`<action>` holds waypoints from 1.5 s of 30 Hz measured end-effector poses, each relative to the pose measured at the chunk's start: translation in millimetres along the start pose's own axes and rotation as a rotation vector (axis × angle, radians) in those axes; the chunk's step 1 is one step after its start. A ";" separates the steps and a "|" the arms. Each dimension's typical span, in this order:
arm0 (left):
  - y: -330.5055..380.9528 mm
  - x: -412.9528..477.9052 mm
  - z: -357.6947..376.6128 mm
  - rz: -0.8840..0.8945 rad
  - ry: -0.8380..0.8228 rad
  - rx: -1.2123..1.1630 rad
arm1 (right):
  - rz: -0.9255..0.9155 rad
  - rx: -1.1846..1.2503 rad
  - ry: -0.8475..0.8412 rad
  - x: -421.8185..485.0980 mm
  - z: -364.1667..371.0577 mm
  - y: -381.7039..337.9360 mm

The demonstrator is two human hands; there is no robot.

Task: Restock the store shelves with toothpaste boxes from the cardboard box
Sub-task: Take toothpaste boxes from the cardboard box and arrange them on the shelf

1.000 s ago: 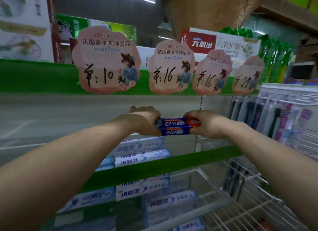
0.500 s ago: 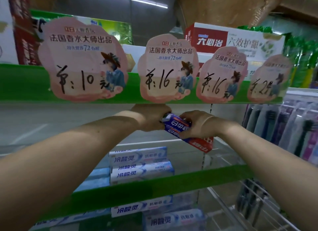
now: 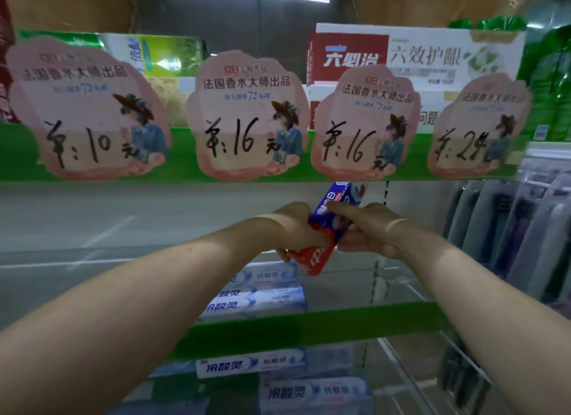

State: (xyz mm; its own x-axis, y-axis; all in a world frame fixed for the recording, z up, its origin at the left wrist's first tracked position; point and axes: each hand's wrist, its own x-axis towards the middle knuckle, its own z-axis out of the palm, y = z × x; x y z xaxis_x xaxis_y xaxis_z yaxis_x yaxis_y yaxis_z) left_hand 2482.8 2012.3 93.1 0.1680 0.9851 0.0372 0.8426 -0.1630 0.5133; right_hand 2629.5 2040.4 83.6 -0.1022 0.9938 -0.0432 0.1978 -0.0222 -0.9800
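Between our left hand [image 3: 295,226] and right hand [image 3: 369,234] the toothpaste box [image 3: 332,224] sits tilted, below the shelf edge [image 3: 185,171] carrying 4 price tags [image 3: 247,115], above stacked boxes [image 3: 259,300]; toothbrushes [image 3: 509,235] hang right.

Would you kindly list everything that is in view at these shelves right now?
Price tags: four, pink, upper green shelf edge.
Large carton: one, red-white, top shelf right.
Green box: one, top shelf left.
Green packs: several, top shelf far right.
Stocked toothpaste boxes: several, white-blue, middle and lower shelves.
Hanging packs: many, blurred, right rack.
Held toothpaste box: at least one, blue-red, tilted between the hands.
Left hand: one, grips it.
Right hand: one, grips it.
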 end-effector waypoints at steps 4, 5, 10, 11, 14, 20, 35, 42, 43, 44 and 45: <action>-11.5 8.2 -6.1 -0.017 -0.009 0.118 | -0.075 -0.325 0.164 10.7 -29.7 1.0; -15.9 9.5 -9.3 -0.017 -0.012 0.154 | -0.119 -0.419 0.244 15.0 -38.5 -0.2; -30.3 19.4 -16.3 -0.005 -0.032 0.228 | -0.252 -0.489 0.093 28.9 -52.6 3.3; -31.3 23.1 -15.6 0.001 -0.033 0.234 | -0.252 -0.517 0.044 31.7 -52.0 6.2; -33.9 36.5 -10.8 -0.009 0.005 0.265 | -0.283 -0.596 -0.026 42.9 -51.5 16.8; -39.4 57.4 0.8 -0.042 0.150 0.263 | -0.316 -0.593 0.068 72.3 -54.0 36.7; -79.1 58.8 -19.0 -0.155 0.263 0.375 | -0.286 -0.575 -0.009 93.8 -11.4 31.4; -91.7 55.4 -16.7 -0.171 0.359 0.508 | -0.306 -0.904 0.110 91.9 5.3 19.6; -92.5 54.0 -17.4 -0.188 0.368 0.535 | -0.308 -0.939 0.137 90.8 6.5 18.4; -93.4 52.1 -18.3 -0.205 0.373 0.561 | -0.306 -0.963 0.153 89.6 8.0 17.7; -94.3 50.2 -19.0 -0.221 0.373 0.577 | -0.302 -0.979 0.156 88.9 9.6 17.3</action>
State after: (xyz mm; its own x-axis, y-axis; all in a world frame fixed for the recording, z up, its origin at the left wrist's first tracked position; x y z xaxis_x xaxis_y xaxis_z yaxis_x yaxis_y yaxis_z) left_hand 2402.0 2078.2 62.9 -0.1371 0.9347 0.3278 0.9899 0.1409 0.0122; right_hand 2614.4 2127.3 60.9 -0.1660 0.9478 0.2723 0.8977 0.2595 -0.3560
